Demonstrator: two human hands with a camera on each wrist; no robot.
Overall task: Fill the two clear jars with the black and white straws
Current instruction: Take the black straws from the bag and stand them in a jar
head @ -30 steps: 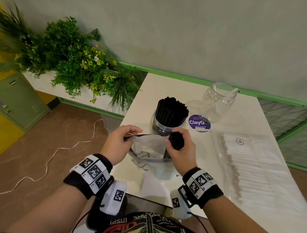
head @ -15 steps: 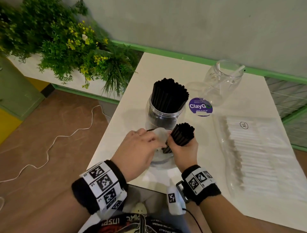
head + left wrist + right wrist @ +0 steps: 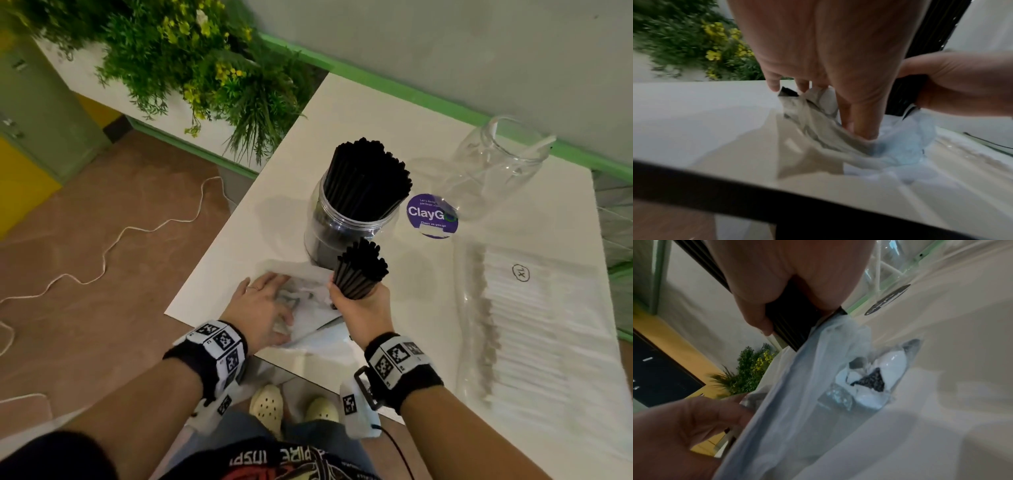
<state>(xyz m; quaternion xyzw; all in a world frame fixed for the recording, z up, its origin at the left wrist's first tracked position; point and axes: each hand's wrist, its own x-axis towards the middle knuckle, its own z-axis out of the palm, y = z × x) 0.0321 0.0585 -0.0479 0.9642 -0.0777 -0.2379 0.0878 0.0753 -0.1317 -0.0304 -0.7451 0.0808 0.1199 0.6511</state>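
Your right hand (image 3: 359, 310) grips a black straw bundle (image 3: 359, 274) w/ fingers wrapped, just in front of the filled jar (image 3: 346, 222). Left hand (image 3: 260, 308), fingers straight, presses the empty bag (image 3: 308, 308) onto the bench (image 3: 428, 301) beside that grip.

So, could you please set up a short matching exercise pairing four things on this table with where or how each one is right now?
Things:
1. bundle of black straws
2. crumpled plastic bag
3. near jar
4. far jar

States:
A. nearly empty, close to the wall
B. packed with black straws
C. gripped upright by the right hand
D. pressed to the table by the left hand

Pairs: 1-C, 2-D, 3-B, 4-A
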